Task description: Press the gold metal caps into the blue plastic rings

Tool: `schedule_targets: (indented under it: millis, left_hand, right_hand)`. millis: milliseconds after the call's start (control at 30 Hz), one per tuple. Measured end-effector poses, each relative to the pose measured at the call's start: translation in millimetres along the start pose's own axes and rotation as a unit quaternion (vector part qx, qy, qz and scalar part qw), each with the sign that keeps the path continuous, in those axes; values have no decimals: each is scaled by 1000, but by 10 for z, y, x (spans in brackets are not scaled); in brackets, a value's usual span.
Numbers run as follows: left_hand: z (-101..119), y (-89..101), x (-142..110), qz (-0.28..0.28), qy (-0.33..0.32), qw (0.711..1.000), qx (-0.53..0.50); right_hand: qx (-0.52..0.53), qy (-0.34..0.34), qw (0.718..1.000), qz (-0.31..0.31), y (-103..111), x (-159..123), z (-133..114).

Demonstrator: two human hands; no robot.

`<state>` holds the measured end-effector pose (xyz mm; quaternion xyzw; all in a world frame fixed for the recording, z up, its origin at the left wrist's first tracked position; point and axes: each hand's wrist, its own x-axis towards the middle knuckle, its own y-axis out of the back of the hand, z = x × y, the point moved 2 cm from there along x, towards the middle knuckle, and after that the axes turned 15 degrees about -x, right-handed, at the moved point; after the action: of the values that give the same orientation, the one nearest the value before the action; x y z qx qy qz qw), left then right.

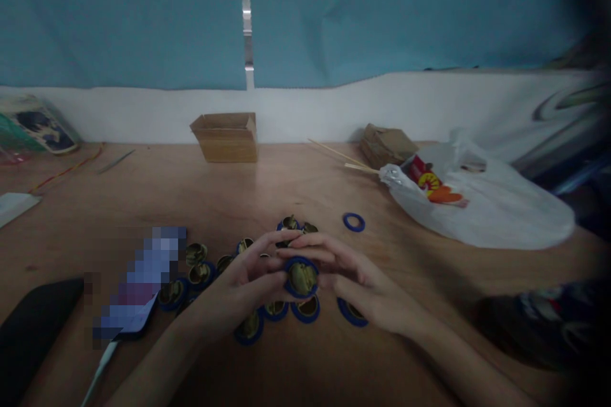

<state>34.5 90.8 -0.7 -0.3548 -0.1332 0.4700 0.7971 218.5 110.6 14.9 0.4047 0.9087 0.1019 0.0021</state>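
Between the fingertips of both hands is a round brass-coloured metal piece with a blue ring around its rim (301, 277). My left hand (252, 273) pinches its left side, thumb and fingers closed on it. From the right, my right hand (351, 276) grips the same piece, its fingers meeting the left ones above. Several similar blue-rimmed brass pieces lie under and around the hands, among them one piece (306, 309) just below and another (249, 327) at the lower left. A loose blue ring (354, 222) rests beyond my right hand.
A phone (138, 286) with a white cable lies left, beside a black object (38, 324). At the back stand an open cardboard box (228, 140) and a smaller carton (387, 145). A white plastic bag (501, 203) lies right, above a dark bottle-like object (539, 324).
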Motion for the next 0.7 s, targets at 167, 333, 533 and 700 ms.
schedule_targets:
  millis: [167, 333, 533, 700]
  left_hand:
    - [-7, 10, -5, 3, -6, 1000, 9]
    - [-15, 14, 6, 22, -9, 999, 22]
    - [-25, 32, 11, 22, -15, 999, 38]
    - [-20, 29, 14, 23, -16, 999, 33]
  right_hand:
    - [37, 10, 999, -4, -23, 5, -21]
    - [47, 20, 999, -3, -22, 8, -14]
    - [39, 14, 999, -4, -39, 4, -25]
    - [25, 6, 1000, 12, -45, 16, -12]
